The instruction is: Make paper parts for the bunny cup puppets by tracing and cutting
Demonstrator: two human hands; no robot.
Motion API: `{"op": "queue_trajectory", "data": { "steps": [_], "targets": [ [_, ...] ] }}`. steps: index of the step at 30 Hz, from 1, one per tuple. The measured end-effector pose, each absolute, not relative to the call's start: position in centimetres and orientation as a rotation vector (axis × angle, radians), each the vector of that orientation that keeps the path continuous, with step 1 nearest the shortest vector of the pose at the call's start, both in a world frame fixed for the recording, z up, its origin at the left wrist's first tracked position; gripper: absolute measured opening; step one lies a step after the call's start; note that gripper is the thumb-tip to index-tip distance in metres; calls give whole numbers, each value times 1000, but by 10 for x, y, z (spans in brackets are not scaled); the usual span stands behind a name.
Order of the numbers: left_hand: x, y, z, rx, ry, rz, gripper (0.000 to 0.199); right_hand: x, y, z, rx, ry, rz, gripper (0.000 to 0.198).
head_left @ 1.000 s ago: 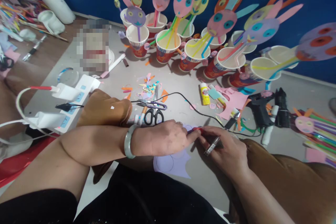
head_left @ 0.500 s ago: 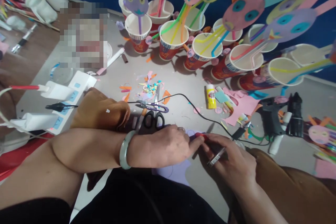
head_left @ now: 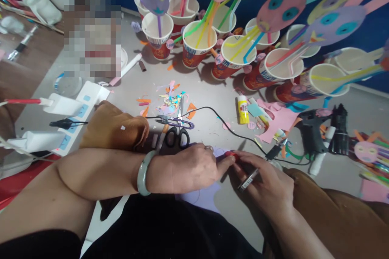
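Purple paper (head_left: 208, 196) partly hidden by left hand (head_left: 191, 170); red item (head_left: 231, 154) mostly covered.

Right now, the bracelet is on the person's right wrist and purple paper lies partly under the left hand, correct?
Not quite: the head view shows the bracelet on the left wrist. The purple paper does lie partly under the left hand.

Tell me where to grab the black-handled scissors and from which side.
Likely the handle loops, from the wearer's side: they face that way, near the left hand, while the blades point away and the purple snips appear to lie across them.
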State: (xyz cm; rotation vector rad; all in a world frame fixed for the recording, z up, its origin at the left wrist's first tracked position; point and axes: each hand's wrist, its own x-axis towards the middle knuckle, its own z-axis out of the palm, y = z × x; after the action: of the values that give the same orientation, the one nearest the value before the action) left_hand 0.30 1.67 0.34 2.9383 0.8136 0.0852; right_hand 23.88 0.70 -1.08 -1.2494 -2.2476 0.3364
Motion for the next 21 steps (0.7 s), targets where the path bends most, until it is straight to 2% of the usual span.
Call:
{"op": "queue_trajectory", "data": {
  "steps": [6, 11, 17, 19, 21],
  "targets": [
    [3, 18, 2, 2912, 819, 95, 51, 236, 8, -10, -1257, -2219, 338, 23],
    [-2, 26, 12, 2895, 723, 55, 52, 235, 8, -3, -1320, -2180, 445, 15],
    [-12, 38, 21, 2977, 611, 34, 60, 236, 3, 0, -1375, -1766, 394, 8],
    [-12, 43, 23, 2889, 573, -18, 61, 234, 1, 0, -1375, -1591, 364, 12],
    [-10, 47, 25, 2813, 569, -109, 66, 234, 1, -3, -1363, -1571, 377, 25]
  ]
}}
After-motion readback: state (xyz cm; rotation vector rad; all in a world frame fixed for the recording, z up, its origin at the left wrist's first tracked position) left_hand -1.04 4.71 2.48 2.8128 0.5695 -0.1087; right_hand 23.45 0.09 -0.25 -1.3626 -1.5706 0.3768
